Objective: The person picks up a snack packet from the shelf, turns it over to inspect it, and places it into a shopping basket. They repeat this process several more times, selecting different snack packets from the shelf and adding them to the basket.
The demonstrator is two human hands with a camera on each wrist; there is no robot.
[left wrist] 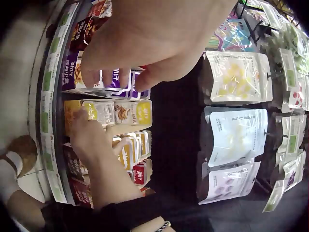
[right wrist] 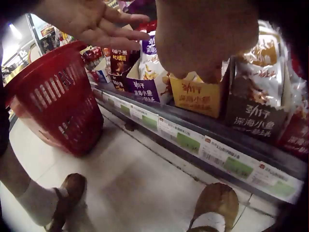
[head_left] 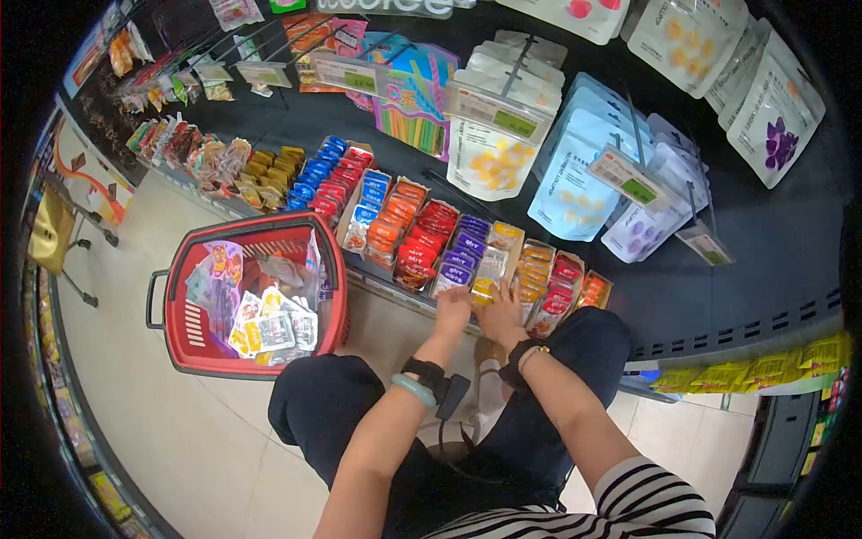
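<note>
My left hand (head_left: 453, 308) is over the front of the purple packets (head_left: 461, 254); its fingers look extended in the right wrist view, with nothing visible in the palm (right wrist: 99, 24). Beside it, my right hand (head_left: 503, 314) reaches into the yellow box (right wrist: 198, 98) of white-and-yellow packets (head_left: 493, 264). In the left wrist view the right hand (left wrist: 91, 137) has its fingers down among those packets at the box's front. Whether it pinches one cannot be seen. Orange-and-white packets (left wrist: 131, 153) stand in the neighbouring box.
A red basket (head_left: 339, 310) holding loose white and yellow packets (head_left: 274, 331) stands on the floor at the left. More snack boxes line the shelf edge (right wrist: 145, 116) on both sides. Large hanging pouches (head_left: 492, 157) are above and behind. My knees flank the arms.
</note>
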